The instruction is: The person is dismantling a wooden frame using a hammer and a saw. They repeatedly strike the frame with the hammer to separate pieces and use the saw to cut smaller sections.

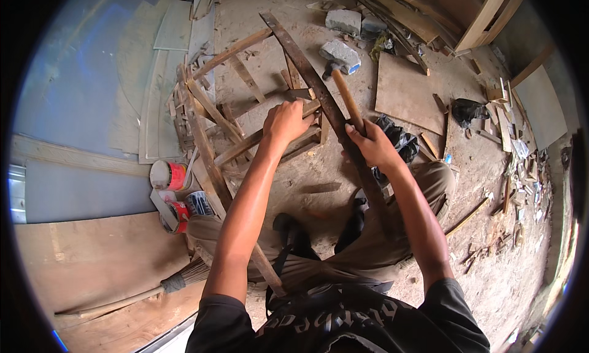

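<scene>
A wooden frame of worn bars and crosspieces stands in front of me, with a long dark beam [305,64] along its right side and a lighter side bar [205,147] on its left. My left hand [287,123] is closed around a wooden crosspiece [311,106], close to where it meets the dark beam. My right hand [372,145] grips a hammer [348,98] by its wooden handle, over the beam. The dark hammer head points away from me, just right of the beam. Part of the beam runs down past my right wrist toward my leg.
Pale concrete blocks [341,56] lie beyond the frame. A flat board [410,94], black plastic bags [399,138] and wood scraps lie to the right. Paint cans [179,217] and a broom [184,276] are at the left. Wooden boards lean at the far right.
</scene>
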`<state>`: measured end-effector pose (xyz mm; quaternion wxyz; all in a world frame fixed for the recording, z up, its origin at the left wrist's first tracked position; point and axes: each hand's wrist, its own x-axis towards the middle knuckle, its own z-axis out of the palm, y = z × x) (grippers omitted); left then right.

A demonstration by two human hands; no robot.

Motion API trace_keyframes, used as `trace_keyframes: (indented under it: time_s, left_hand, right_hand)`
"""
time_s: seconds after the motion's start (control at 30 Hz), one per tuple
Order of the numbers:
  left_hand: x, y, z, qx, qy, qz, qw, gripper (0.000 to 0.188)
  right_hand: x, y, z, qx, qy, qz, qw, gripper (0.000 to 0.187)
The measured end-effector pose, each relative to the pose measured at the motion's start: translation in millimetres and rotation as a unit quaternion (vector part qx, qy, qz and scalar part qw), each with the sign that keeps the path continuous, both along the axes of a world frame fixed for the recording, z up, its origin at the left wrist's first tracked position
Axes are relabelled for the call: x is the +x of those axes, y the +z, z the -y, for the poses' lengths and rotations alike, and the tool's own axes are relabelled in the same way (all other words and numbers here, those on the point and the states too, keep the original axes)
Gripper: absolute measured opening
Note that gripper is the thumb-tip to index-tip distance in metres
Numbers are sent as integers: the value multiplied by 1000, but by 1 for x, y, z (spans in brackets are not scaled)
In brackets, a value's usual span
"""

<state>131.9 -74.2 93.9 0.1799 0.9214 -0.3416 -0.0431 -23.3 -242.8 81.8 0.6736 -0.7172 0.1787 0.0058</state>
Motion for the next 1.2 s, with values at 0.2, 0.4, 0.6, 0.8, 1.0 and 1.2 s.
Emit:
trace_keyframes:
  time_s: [0.2,0.4,0.6,0.8,1.0,1.2]
  left_hand:
    - [0,0,-5,7,4,-14,1000,35]
    - [-11,2,-8,28,-6,-10,1000,32]
    - [-4,11,-29,29,-62,126,990,25]
    - [10,60,-37,-43,-40,223,973,24]
    - [36,96,-20,-121,-122,360,917,17]
    - [22,38,-31,-172,-108,260,944,16]
  right_hand:
    - [-3,6,-3,110,-4,-82,991,31]
    - [-23,-17,-21,114,-62,-20,991,30]
    - [-33,-25,-79,-46,-135,79,987,27]
    - [-28,33,-104,-35,-179,132,974,22]
    - [-3,33,-105,-54,-211,248,944,24]
    - [18,-73,-108,-63,-153,220,961,37]
